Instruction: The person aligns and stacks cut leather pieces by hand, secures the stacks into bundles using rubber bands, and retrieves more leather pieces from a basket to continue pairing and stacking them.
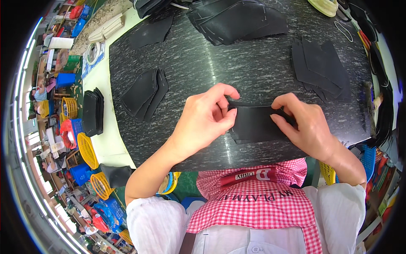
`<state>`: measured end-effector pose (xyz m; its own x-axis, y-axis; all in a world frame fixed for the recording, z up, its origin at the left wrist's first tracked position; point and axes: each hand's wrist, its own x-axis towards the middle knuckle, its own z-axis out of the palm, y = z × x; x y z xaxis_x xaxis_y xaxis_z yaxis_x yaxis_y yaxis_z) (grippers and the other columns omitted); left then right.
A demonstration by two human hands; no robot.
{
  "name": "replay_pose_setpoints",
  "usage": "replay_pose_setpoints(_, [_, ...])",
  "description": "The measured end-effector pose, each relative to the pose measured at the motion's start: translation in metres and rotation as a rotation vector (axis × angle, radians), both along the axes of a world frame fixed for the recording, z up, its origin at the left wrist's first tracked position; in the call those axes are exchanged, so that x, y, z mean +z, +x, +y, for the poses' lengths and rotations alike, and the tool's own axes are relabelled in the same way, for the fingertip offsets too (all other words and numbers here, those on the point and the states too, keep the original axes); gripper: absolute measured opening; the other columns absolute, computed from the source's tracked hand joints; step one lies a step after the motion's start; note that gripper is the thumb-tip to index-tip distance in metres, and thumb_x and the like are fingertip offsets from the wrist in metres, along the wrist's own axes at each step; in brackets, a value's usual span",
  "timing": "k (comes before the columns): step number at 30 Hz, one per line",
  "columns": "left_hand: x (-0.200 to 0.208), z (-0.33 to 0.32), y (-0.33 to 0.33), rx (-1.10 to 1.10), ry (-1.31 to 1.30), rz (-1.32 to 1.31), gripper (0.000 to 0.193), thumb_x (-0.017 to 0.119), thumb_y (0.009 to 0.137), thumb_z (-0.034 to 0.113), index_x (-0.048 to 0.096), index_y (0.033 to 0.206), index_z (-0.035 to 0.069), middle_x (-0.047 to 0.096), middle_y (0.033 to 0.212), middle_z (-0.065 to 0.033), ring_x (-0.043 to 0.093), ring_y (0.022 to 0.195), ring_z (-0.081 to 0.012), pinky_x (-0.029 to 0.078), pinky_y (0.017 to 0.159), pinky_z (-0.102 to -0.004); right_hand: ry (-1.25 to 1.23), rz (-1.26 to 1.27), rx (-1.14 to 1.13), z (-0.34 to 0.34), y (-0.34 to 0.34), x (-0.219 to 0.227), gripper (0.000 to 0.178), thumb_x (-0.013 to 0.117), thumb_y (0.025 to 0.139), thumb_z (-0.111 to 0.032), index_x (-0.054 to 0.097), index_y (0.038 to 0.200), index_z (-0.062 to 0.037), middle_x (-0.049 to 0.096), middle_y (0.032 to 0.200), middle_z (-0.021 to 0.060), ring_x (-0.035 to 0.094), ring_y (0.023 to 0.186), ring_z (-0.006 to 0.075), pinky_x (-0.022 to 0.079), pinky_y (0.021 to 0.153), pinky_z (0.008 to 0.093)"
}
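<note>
The workroom floor carried yellow baskets (100, 185) beyond the left edge of the dark, mottled desk (186, 63). The black panel (256, 125) lay near the desk's near edge, right of centre, its lower layers slightly offset. Fingers of the left hand (206, 113) appeared to pinch its far left corner; the right hand (312, 125) had thumb and forefinger parted over its right end, grip undetermined. The step was judged to be aligning layers; the next move called for keeping their edges flush.
</note>
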<state>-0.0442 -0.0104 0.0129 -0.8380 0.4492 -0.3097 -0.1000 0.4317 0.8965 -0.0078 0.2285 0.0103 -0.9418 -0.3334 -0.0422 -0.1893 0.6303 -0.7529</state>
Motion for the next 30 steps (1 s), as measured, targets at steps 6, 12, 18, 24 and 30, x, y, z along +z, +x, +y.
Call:
replay_pose_setpoints(6, [-0.005,0.009,0.004,-0.109,-0.113,0.380,0.014,0.065,0.078,-0.004,0.059,0.088,0.002,0.050,0.061,-0.0002,0.049,0.049,-0.0033,0.038,0.045,-0.0213,0.047,0.644,0.118,0.036,0.012,-0.018,0.023,0.073,0.069,-0.010,0.063,0.089,-0.0045,0.057,0.070,0.0069,0.058,0.057,0.0221,0.045,0.050,0.0327])
replay_pose_setpoints(12, [0.016,0.004,-0.037,-0.298,-0.429,0.466,0.016,0.071,0.074,0.005,0.065,0.089,0.005,0.051,0.066,-0.0011,0.048,0.052,-0.0076,0.037,0.048,-0.0260,-0.082,0.383,0.179,0.040,0.013,-0.002,0.021,0.070,0.071,-0.003,0.067,0.092,-0.0040,0.065,0.101,0.0101,0.063,0.090,0.0258,0.052,0.077,0.0366])
replay_pose_setpoints(18, [-0.012,0.017,-0.132,-0.044,-0.486,1.307,0.029,0.071,0.080,0.013,0.065,0.107,0.003,0.061,0.100,-0.0086,0.060,0.089,-0.0217,0.048,0.078,-0.0295,0.414,0.631,-0.131,0.100,-0.036,-0.006,0.028,0.068,0.080,-0.011,0.065,0.106,-0.0023,0.061,0.111,0.0096,0.056,0.100,0.0297,0.044,0.088,0.0372])
replay_pose_setpoints(24, [-0.019,0.017,-0.123,-0.014,-0.369,1.228,0.035,0.076,0.075,0.012,0.065,0.107,0.005,0.062,0.101,-0.0082,0.060,0.093,-0.0249,0.048,0.080,-0.0321,0.427,0.729,-0.151,0.099,-0.027,-0.006,0.018,0.069,0.079,-0.008,0.070,0.097,-0.0041,0.064,0.107,0.0065,0.057,0.092,0.0239,0.045,0.081,0.0349])
replay_pose_setpoints(30, [-0.020,0.014,-0.123,-0.062,-0.451,1.547,0.029,0.076,0.074,0.013,0.066,0.100,0.006,0.064,0.099,-0.0045,0.060,0.091,-0.0254,0.048,0.078,-0.0338,0.107,0.768,0.073,0.027,-0.001,0.019,0.032,0.076,0.069,-0.013,0.068,0.099,-0.0051,0.062,0.103,0.0091,0.058,0.080,0.0216,0.045,0.068,0.0342])
